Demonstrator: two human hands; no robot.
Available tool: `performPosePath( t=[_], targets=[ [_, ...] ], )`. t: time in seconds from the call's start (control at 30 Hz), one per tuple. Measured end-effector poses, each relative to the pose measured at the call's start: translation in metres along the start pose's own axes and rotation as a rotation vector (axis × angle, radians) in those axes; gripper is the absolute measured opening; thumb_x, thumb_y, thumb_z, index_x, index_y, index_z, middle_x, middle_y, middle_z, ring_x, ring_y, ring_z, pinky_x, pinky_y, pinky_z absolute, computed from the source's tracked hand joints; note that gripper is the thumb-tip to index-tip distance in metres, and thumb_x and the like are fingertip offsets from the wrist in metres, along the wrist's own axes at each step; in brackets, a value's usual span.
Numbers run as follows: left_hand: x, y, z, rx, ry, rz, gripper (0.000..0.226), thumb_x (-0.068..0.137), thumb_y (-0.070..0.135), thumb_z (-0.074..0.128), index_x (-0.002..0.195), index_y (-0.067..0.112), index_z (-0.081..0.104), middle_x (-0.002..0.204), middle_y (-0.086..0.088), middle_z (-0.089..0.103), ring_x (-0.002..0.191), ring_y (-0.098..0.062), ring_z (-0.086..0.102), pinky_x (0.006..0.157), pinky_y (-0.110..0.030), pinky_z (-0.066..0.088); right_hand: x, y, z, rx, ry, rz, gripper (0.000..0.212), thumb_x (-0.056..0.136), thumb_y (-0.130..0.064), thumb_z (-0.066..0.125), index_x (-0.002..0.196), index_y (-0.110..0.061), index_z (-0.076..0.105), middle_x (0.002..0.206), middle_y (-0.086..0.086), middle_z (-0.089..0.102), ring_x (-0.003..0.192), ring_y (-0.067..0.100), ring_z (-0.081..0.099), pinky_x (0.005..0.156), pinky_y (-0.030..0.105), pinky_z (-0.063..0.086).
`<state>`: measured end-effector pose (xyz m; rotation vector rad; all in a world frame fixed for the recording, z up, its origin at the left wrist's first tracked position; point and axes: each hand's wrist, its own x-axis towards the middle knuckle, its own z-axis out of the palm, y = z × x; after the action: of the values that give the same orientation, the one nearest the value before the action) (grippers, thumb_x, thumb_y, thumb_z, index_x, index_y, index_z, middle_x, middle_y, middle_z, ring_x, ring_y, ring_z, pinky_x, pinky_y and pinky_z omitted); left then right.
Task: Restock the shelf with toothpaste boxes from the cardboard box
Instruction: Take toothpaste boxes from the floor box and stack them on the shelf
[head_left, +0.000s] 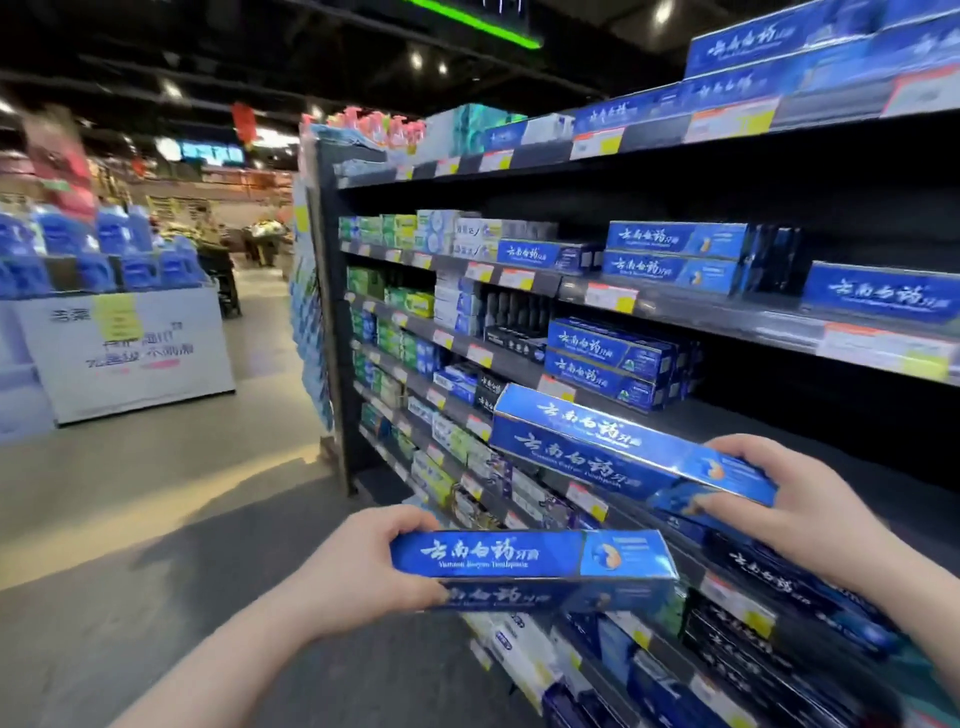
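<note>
Supermarket aisle: dark shelf (737, 421) unit of toothpaste on the right, floor display (130, 348) well off to the left. Placing step is in hand. Right hand (795, 499) grips one end of the blue toothpaste boxes (597, 447), two stacked by the look of it, tilted, just in front of the shelf lip below the stocked row (618, 364). Left hand (374, 566) wraps another blue pair (530, 566), lower and off the shelf. Cardboard box not in view. Next, my guess: level the right load, slide it into the dark gap right of the stocked row, label out. Then feed in the left pair.
</note>
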<state>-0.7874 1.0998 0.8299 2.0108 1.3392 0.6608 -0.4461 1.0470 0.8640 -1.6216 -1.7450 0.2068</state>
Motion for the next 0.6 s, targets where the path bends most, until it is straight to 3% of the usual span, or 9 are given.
performPosePath(
  t=[0.1,0.17,0.23,0.3,0.5,0.6],
  targets=[
    [0.055,-0.009,-0.015,0.005,-0.051,0.059,0.040,0.046,0.038,0.071,0.084,0.027,0.065,0.080,0.005,0.068,0.065,0.002,0.058,0.062,-0.012,0.045,0.021,-0.002,0.006,0.003,0.063,0.070,0.042,0.064,-0.037,0.078,0.087,-0.062,0.053,0.093,-0.033,0.062,0.084,-0.002,0.061,0.072,0.012,0.044],
    [0.091,-0.009,-0.016,-0.026,-0.103,0.092,0.049,0.041,0.044,0.067,0.088,0.030,0.066,0.086,0.003,0.069,0.069,-0.002,0.061,0.068,-0.020,0.049,0.034,-0.003,0.001,0.000,0.101,0.108,0.033,0.067,-0.029,0.079,0.085,-0.048,0.059,0.086,-0.029,0.066,0.076,-0.006,0.062,0.067,0.010,0.045],
    [0.123,-0.002,-0.013,-0.062,-0.162,0.122,0.041,0.041,0.041,0.069,0.081,0.033,0.066,0.082,0.001,0.071,0.065,-0.007,0.062,0.066,-0.023,0.050,0.050,0.001,-0.008,-0.022,0.150,0.123,0.036,0.071,-0.011,0.077,0.081,-0.039,0.056,0.073,-0.018,0.068,0.066,-0.014,0.060,0.062,0.003,0.043],
    [0.153,0.005,-0.010,-0.107,-0.211,0.137,0.031,0.043,0.031,0.073,0.073,0.034,0.066,0.078,0.005,0.072,0.060,-0.003,0.062,0.061,-0.019,0.049,0.070,0.004,-0.017,-0.066,0.195,0.124,0.040,0.072,-0.006,0.075,0.083,-0.038,0.052,0.079,-0.017,0.065,0.065,-0.017,0.059,0.062,0.001,0.042],
    [0.246,0.013,-0.011,-0.127,-0.306,0.161,0.034,0.049,0.025,0.079,0.080,0.034,0.067,0.088,0.015,0.073,0.076,-0.011,0.070,0.074,-0.027,0.055,0.156,0.017,-0.045,-0.233,0.272,0.090,0.032,0.072,-0.021,0.075,0.091,-0.033,0.053,0.084,-0.020,0.060,0.072,-0.021,0.053,0.067,0.000,0.039],
    [0.293,0.027,-0.019,-0.106,-0.312,0.200,0.035,0.060,0.015,0.081,0.087,0.031,0.064,0.085,0.012,0.073,0.077,-0.008,0.070,0.072,-0.025,0.056,0.206,0.029,-0.067,-0.292,0.310,0.087,0.033,0.073,-0.029,0.074,0.101,-0.028,0.057,0.089,-0.012,0.064,0.080,-0.004,0.058,0.068,0.007,0.040]
  ],
)
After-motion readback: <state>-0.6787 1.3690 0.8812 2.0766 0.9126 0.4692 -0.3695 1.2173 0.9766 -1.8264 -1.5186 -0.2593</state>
